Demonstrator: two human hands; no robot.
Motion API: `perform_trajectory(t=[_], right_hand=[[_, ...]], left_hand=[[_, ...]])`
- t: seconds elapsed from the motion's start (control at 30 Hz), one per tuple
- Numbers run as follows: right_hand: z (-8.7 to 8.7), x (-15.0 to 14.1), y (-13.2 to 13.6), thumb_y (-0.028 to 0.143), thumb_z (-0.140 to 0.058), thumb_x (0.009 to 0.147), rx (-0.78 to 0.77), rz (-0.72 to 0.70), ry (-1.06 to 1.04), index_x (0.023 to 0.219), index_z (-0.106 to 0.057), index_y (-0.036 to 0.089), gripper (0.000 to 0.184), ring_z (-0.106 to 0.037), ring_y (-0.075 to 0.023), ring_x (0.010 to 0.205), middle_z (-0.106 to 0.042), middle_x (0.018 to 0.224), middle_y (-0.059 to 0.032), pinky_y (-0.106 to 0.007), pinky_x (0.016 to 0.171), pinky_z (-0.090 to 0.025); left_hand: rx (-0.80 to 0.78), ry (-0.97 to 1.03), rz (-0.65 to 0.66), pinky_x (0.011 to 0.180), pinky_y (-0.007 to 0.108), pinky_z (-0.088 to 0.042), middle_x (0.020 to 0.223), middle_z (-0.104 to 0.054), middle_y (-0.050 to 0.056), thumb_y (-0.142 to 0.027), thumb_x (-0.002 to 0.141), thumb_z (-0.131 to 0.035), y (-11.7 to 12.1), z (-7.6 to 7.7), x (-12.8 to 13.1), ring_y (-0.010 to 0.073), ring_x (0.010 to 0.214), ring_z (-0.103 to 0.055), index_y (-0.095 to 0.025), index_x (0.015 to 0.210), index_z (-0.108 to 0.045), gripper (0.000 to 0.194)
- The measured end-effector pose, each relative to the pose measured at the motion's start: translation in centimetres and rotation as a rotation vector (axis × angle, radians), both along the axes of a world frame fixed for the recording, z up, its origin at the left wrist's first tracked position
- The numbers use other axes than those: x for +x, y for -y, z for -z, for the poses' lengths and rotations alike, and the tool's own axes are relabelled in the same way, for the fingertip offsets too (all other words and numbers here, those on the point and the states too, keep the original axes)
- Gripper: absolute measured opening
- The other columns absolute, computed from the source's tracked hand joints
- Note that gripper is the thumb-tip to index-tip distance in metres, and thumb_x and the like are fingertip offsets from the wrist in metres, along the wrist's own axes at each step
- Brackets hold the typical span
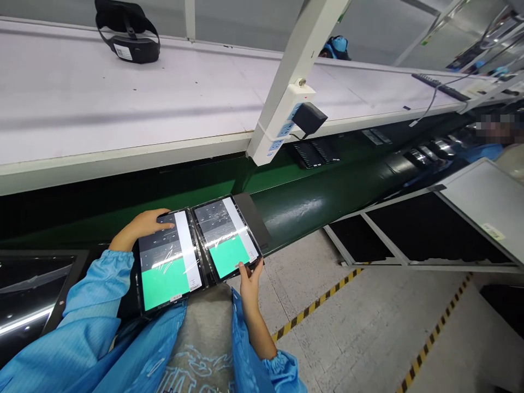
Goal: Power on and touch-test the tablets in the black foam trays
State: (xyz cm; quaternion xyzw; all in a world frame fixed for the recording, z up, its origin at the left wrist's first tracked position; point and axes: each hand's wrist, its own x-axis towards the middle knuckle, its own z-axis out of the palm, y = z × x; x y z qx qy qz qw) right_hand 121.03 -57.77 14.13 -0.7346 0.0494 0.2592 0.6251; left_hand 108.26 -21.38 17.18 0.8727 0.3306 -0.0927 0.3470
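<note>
Two tablets lie side by side in front of me at the edge of a green conveyor belt (311, 202). Both screens show a dark upper part, a green block and a white strip. My left hand (141, 225) lies over the top left corner of the left tablet (168, 261), fingers curled onto its screen. My right hand (249, 275) pinches the near edge of the right tablet (226, 237), thumb on the glass. Both sleeves are light blue.
A white shelf (123, 103) runs above the belt, with a black headset (127, 34) on it. A white post carries a power strip (282, 131) with a black adapter. More tablets (315, 153) lie farther along the belt. Another person sits at the far right. Yellow-black tape marks the floor.
</note>
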Motion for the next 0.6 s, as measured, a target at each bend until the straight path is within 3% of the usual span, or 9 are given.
perform_trajectory(t=[0.2,0.3,0.37,0.47,0.6], right_hand=[[-0.2,0.1,-0.2,0.068,-0.065,0.076,-0.051,-0.004,-0.011,0.159,0.002,0.025,0.116,-0.033,-0.0342,0.145,-0.003,0.166,-0.0113,-0.047,0.116,-0.033],[0.3,0.1,-0.3,0.066,-0.066,0.076,-0.023,0.012,0.010,0.159,0.001,0.021,0.116,-0.033,-0.0317,0.146,-0.008,0.166,-0.0129,-0.044,0.116,-0.033],[0.8,0.0,-0.3,0.064,-0.068,0.075,0.023,0.016,0.026,0.159,0.001,0.019,0.117,-0.036,-0.0298,0.145,-0.016,0.164,-0.0148,-0.042,0.115,-0.034],[1.7,-0.1,-0.1,0.056,-0.075,0.070,0.071,0.004,0.070,0.158,0.002,0.018,0.124,-0.041,-0.0292,0.141,-0.027,0.161,-0.0167,-0.043,0.114,-0.037],[2.5,-0.2,0.0,0.046,-0.084,0.062,0.012,-0.029,0.190,0.159,-0.002,0.020,0.130,-0.036,-0.0308,0.144,-0.031,0.159,-0.0151,-0.047,0.116,-0.033]], left_hand=[[-0.052,0.040,-0.011,0.099,0.034,-0.048,0.130,-0.067,0.006,-0.070,0.078,-0.054,-1.4,1.0,0.4,0.0296,0.117,-0.062,-0.024,0.123,-0.069,0.066],[-0.055,0.073,-0.077,0.101,0.035,-0.046,0.127,-0.068,0.006,-0.065,0.082,-0.055,-1.4,1.1,0.3,0.0287,0.117,-0.062,-0.022,0.119,-0.071,0.059],[-0.047,0.102,-0.146,0.107,0.039,-0.041,0.131,-0.066,0.008,-0.059,0.091,-0.047,-1.0,0.8,-0.2,0.0285,0.122,-0.058,-0.015,0.124,-0.067,0.059],[0.070,0.172,-0.307,0.115,0.050,-0.029,0.136,-0.061,0.012,-0.048,0.100,-0.034,0.2,0.3,-1.6,0.0302,0.131,-0.050,-0.007,0.132,-0.059,0.057],[0.271,0.441,-0.684,0.112,0.046,-0.037,0.138,-0.059,0.011,-0.048,0.101,-0.034,3.2,0.6,-4.5,0.0264,0.129,-0.051,-0.010,0.134,-0.056,0.054]])
